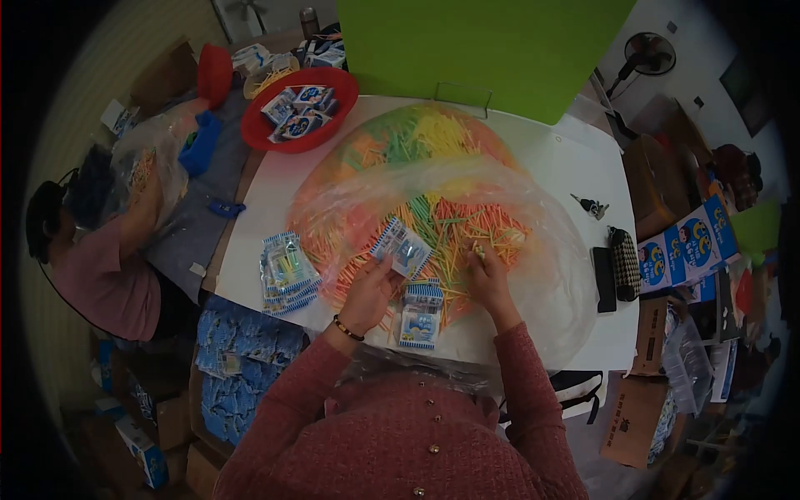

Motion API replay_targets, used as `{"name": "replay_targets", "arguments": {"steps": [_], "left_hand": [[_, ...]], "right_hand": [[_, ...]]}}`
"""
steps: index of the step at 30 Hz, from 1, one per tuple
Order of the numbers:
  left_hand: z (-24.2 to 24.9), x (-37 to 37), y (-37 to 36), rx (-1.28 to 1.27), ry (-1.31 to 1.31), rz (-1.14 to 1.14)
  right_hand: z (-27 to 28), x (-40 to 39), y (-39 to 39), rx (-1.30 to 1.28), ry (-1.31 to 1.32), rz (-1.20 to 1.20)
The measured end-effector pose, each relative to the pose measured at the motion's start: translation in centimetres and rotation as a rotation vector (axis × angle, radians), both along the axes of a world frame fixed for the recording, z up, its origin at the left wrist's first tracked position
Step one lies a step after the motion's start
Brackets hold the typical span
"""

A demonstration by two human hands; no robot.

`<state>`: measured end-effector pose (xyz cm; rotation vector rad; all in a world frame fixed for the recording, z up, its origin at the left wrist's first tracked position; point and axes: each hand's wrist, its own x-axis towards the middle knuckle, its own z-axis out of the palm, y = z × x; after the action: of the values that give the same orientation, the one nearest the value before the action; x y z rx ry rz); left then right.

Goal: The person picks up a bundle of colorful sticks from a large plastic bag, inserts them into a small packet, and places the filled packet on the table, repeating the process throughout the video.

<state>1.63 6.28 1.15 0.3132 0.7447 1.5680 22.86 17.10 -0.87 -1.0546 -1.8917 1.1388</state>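
Note:
My left hand grips a small blue-and-white plastic packet at its lower edge and holds it over a heap of thin coloured sticks. Fingers of my right hand are closed around a few of these sticks, whose pale ends show at the fingertips. The heap, in red, orange, green and yellow, lies in a large clear plastic bag opened out on the table. Between my wrists, near the table's front edge, lie more packets. Left of the heap is a stack of packets with sticks visible inside.
A red basin with several packs stands at the back left, before a green board. Keys, a dark phone-like slab and a patterned pouch lie right. Another person works at the left table.

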Motion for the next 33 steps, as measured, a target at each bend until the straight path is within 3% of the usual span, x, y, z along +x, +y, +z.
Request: {"name": "replay_targets", "arguments": {"steps": [2, 3, 5, 8, 12, 14, 18, 25, 33], "left_hand": [[0.3, 0.1, 0.2, -0.022, 0.009, -0.002], [0.3, -0.1, 0.1, -0.024, 0.009, 0.001], [-0.1, -0.5, -0.1, -0.025, 0.213, -0.159], [-0.7, -0.3, 0.0, -0.038, 0.334, -0.187], [0.0, -0.2, -0.3, -0.066, 0.508, -0.168], [-0.7, -0.8, -0.5, 0.08, 0.766, -0.16], [-0.1, -0.7, -0.4, 0.082, 0.74, -0.129], [1.2, -0.7, -1.1, 0.246, 0.965, -0.111], [0.8, -0.2, -1.4, 0.228, 0.942, -0.104]], "right_hand": [[-0.2, 0.0, 0.2, -0.373, 0.423, -0.264], [-0.2, 0.2, 0.4, -0.376, 0.423, -0.262], [0.1, 0.5, 0.7, -0.687, 1.014, -0.234], [0.6, -0.1, -0.1, -0.909, 1.11, -0.256], [1.8, -1.0, -2.0, -0.831, 1.039, -0.14], [4.3, -1.8, -3.1, -0.638, 1.005, 0.041], [7.2, -3.1, -3.8, -0.498, 0.916, 0.185], [9.9, -4.1, -4.4, -0.195, 0.654, 0.335], [8.2, -4.5, -4.2, 0.08, 0.267, 0.427]]}}
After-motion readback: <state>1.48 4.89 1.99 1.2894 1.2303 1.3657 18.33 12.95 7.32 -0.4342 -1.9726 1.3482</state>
